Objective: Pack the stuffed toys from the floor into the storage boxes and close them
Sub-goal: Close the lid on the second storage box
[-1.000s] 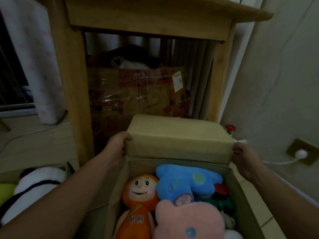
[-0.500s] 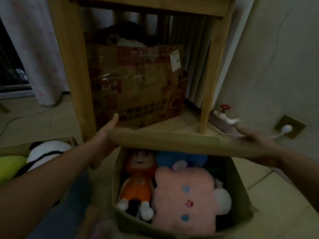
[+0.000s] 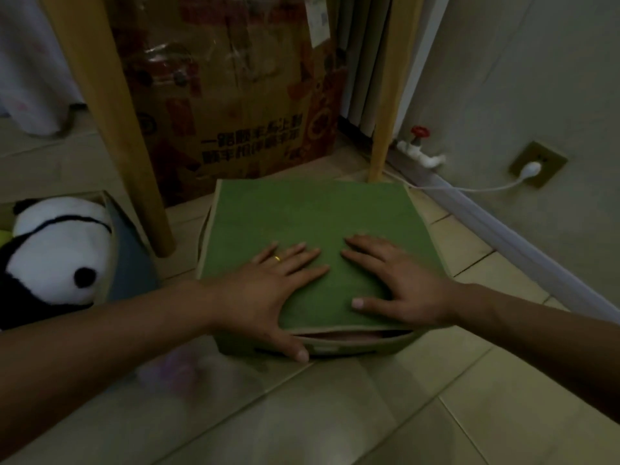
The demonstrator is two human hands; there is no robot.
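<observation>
Floor-level, left hand and right hand press flat on lid.

The green lid hides what lies in the storage box, save a blurred pink strip in the front gap. The panda toy is cut off by the left edge, as is the second box holding it. The cardboard carton runs past the top; its print is too blurred to read

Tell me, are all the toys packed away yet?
Not yet. The green lid is down on one box, with both hands, left hand and right hand, flat on it. A pink bit shows at the front gap. The panda sits in another box that has no lid on.
</observation>
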